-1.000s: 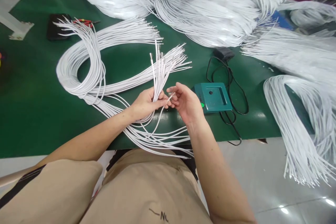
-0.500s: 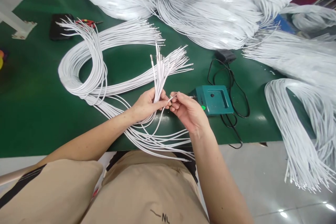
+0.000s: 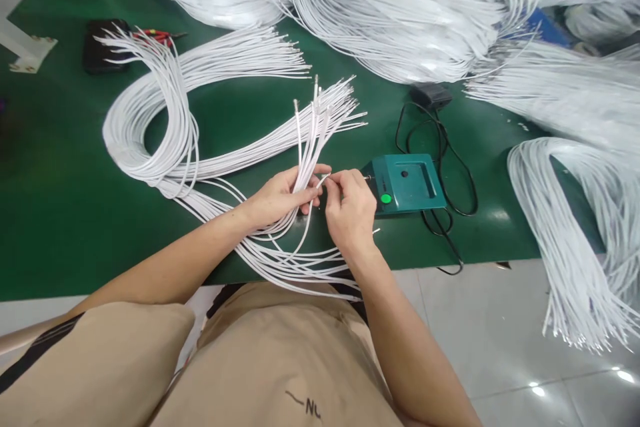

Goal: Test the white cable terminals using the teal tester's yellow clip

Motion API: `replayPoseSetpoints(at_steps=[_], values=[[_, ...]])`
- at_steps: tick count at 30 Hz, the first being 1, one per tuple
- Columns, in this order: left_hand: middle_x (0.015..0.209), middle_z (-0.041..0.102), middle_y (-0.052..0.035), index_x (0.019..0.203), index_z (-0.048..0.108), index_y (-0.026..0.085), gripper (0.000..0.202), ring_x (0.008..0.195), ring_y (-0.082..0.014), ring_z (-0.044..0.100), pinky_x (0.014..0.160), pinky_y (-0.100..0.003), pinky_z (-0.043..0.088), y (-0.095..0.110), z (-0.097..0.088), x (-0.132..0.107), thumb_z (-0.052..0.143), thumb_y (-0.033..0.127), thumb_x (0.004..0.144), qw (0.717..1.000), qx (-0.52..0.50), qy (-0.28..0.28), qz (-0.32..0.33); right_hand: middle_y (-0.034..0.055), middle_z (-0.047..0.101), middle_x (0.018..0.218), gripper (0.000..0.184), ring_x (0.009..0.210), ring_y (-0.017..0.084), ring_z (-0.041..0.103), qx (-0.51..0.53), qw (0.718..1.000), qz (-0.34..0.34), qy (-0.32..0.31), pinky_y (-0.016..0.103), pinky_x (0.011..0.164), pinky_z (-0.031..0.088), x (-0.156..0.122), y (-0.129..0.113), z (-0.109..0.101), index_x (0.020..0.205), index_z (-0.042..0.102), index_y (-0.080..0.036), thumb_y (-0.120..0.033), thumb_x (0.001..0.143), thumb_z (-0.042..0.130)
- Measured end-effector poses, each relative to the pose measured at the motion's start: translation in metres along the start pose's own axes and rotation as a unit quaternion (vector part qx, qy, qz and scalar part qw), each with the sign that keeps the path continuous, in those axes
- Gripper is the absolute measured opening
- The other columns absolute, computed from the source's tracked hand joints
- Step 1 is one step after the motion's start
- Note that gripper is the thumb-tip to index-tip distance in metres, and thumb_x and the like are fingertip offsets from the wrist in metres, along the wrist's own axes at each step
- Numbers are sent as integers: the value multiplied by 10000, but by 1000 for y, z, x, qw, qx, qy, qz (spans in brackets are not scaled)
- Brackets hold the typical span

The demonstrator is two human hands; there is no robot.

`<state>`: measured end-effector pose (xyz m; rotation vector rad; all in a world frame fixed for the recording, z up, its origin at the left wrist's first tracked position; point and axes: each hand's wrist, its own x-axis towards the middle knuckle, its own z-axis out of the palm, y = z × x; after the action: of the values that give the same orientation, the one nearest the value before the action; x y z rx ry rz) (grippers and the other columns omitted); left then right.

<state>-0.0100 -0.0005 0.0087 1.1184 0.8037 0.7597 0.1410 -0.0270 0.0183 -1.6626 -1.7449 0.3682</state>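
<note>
Plainly, the far left of the green tabletop (image 3: 70, 213) carries a white metal bracket (image 3: 27, 50), its foot resting on the surface. Next comes a black case (image 3: 103, 57), with red-handled pliers (image 3: 156, 35) lying just beside it. In front of these, a thick coil of white wires (image 3: 123, 137) loops round, some of its ends fanning over the case and others spreading toward the middle. More loose wires (image 3: 280, 273) sweep below the left forearm toward the near edge.

At the centre, the left hand (image 3: 283, 199) has its grip closed around a sheaf of white wires (image 3: 311, 147), whose tips point up and away, slightly splayed. One single wire (image 3: 323, 181) stands apart from the sheaf, slanting out past the left thumb into the space between the hands. The right hand (image 3: 353, 210) has a narrow grip, thumb and forefinger pinched at that wire's end.

Just right of the right hand sits a teal device (image 3: 407, 195) with a green button (image 3: 386, 199) and a shallow recess. Behind it lies a black adapter (image 3: 431, 96) with a looping black cord (image 3: 467, 215). A large heap of white wires (image 3: 400, 20) fills the back, and at far right a bent bundle (image 3: 565, 227) hangs over the edge.
</note>
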Motion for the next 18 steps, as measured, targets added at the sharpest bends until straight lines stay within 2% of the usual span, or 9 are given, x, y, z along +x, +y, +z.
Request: replayPoseSetpoints(at_steps=[2,5,9,11,13,18], values=[[814,576,2,1287,551,172,492,627,-73,561,570,-194,470,-1,-1,1,660,260,815,1000,-16,1,-10,103,609,816,303,798,222,534,-127,987,-96,-6,337,755,403,-2,1,0,758,609,-180,-192,940,367],[788,591,5,1254,566,165,472,623,-78,587,558,-190,472,-2,-1,3,673,243,800,999,-24,3,-25,102,624,833,307,812,227,532,-191,965,-172,-51,339,768,388,3,6,-9,809,624,-178,-202,958,357],[844,618,-7,1205,563,176,480,717,-129,674,534,-179,476,-5,0,5,716,233,754,998,-4,49,-27,108,668,1063,204,984,256,546,-205,962,-167,-72,375,877,368,22,22,-31,1058,615,-170,-225,928,467],[848,635,-16,1188,559,173,476,734,-149,694,524,-177,477,-6,0,6,723,248,747,998,19,59,-29,93,691,1000,168,964,252,560,-216,952,-181,-120,395,958,336,31,31,-39,1015,621,-170,-177,894,504],[853,653,-27,1177,552,166,475,743,-164,705,513,-178,477,-6,1,8,724,254,743,997,38,65,-30,71,699,899,136,890,234,572,-218,940,-199,-170,390,977,329,37,38,-43,938,626,-170,-127,862,522],[851,679,-42,1151,550,151,464,711,-162,705,485,-176,472,-9,4,11,721,252,732,993,74,85,-30,78,684,842,151,848,232,552,-215,938,-200,-185,361,820,364,44,46,-42,860,621,-173,-76,802,520]])
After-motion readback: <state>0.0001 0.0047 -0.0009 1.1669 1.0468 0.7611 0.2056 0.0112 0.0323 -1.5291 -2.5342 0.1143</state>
